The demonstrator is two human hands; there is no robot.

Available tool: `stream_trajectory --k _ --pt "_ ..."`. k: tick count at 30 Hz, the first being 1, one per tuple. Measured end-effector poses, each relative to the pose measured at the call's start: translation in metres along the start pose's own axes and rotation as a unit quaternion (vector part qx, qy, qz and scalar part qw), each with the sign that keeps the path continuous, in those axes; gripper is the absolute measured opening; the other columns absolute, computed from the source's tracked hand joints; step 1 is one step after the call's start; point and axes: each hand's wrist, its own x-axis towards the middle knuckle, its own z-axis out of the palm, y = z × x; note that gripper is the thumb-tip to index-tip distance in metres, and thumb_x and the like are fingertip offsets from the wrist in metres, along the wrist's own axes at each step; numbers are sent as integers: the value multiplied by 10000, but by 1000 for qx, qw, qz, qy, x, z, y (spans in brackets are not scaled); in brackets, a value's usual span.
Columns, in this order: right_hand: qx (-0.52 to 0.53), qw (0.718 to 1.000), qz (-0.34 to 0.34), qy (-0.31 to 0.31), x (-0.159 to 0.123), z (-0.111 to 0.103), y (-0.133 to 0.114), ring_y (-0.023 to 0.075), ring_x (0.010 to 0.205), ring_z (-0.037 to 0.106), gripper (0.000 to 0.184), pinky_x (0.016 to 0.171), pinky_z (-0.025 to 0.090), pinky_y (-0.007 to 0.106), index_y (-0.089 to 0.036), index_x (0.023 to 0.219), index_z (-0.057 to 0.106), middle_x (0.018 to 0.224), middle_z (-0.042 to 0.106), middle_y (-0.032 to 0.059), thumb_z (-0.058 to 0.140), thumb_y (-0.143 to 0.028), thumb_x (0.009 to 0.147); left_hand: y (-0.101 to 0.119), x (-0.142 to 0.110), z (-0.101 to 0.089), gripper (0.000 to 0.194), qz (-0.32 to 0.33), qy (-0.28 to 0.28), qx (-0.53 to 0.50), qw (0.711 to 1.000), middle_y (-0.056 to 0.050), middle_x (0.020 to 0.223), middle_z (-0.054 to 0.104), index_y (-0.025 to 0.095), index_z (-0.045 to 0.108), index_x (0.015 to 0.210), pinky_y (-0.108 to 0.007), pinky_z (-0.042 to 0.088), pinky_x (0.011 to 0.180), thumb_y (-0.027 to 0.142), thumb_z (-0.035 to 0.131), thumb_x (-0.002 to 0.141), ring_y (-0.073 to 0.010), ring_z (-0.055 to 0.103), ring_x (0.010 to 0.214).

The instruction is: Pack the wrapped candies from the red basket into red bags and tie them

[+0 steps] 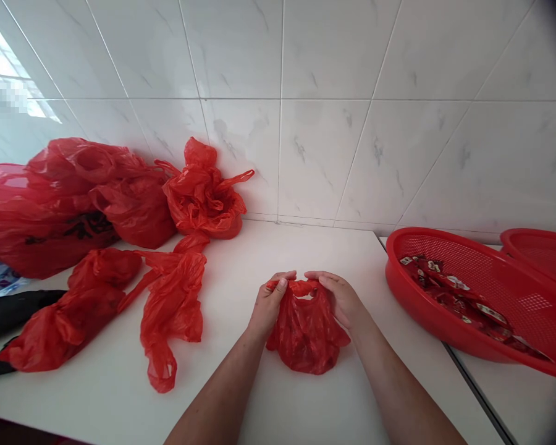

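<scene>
In the middle of the white tabletop rests a small red plastic bag (pixel 311 340), bunched together near its top and bulging below. My left hand (pixel 269 303) pinches the bag's gathered upper left side, its thumb pressed over the plastic. From the other side, my right hand (pixel 340 296) closes on the upper right of the same bag. A short twisted strip of the bag spans the gap between both hands. What lies inside the bag cannot be made out through the plastic.
At right stands a red plastic basket (pixel 445 247) holding small dark-red wrapped packets (pixel 467 303); another red basket (pixel 542 247) is behind it. Several red bags (pixel 74 191) crowd the left, with loose crumpled red bags (pixel 176 296) and a black bag (pixel 13 312). A tiled wall (pixel 324 154) backs the table.
</scene>
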Motion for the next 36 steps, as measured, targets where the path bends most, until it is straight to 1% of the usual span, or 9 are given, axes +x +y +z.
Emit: stream_trajectory --k 5,9,12,15,25,28,31,33,36 --pt "7 999 -41 32 7 -17 2 106 653 565 259 639 456 240 -204 892 624 756 614 -19 719 -258 657 0 4 -7 294 78 78 125 986 -40 1001 598 232 695 999 -280 386 874 425 529 852 -189 540 977" --pt "20 991 -76 105 14 -38 6 87 640 546 286 631 469 221 -202 905 626 714 582 -35 738 -233 644 -2 6 -16 307 109 169 181 963 -31 824 597 223 700 895 -272 388 765 433 477 874 -178 531 815" --pt "49 985 -79 148 16 -55 8 88 616 548 307 608 490 226 -220 897 612 693 575 -44 752 -224 623 -3 8 -21 342 108 219 169 955 -2 628 528 199 635 680 -255 345 605 440 480 867 -152 451 613" --pt "86 976 -76 185 16 -69 9 89 584 550 330 585 510 234 -227 876 594 665 573 -44 760 -188 594 -5 10 -25 417 90 253 141 953 34 515 386 190 462 533 -249 262 510 447 486 860 -119 331 500" --pt "157 958 -63 230 18 -84 12 102 562 557 295 555 544 266 -234 777 564 641 569 -27 717 -73 583 -17 19 -38 416 28 349 9 937 60 491 375 192 388 587 -230 326 514 507 479 843 -88 362 465" --pt "154 957 -87 229 18 -82 11 91 559 549 280 558 534 247 -236 763 564 644 567 -38 727 -88 590 -19 22 -38 418 24 338 -35 940 78 491 355 199 379 629 -229 356 500 558 486 815 -80 372 436" --pt "146 961 -118 204 16 -72 6 74 605 552 269 595 513 212 -239 809 587 688 579 -46 747 -140 616 -17 24 -36 427 32 289 -63 955 39 587 483 182 479 733 -245 427 567 605 483 792 -97 495 525" --pt "146 965 -129 173 14 -63 2 69 631 552 263 612 499 206 -249 843 602 711 582 -51 745 -170 637 -15 23 -34 433 32 235 -42 970 -35 817 609 175 561 924 -275 466 686 580 539 772 -146 599 744" --pt "168 969 -140 115 11 -50 1 63 667 555 242 631 483 195 -267 890 614 752 584 -54 726 -218 682 -14 20 -29 555 15 149 55 987 -107 1228 548 208 535 1177 -328 432 886 429 702 696 -247 522 1127"
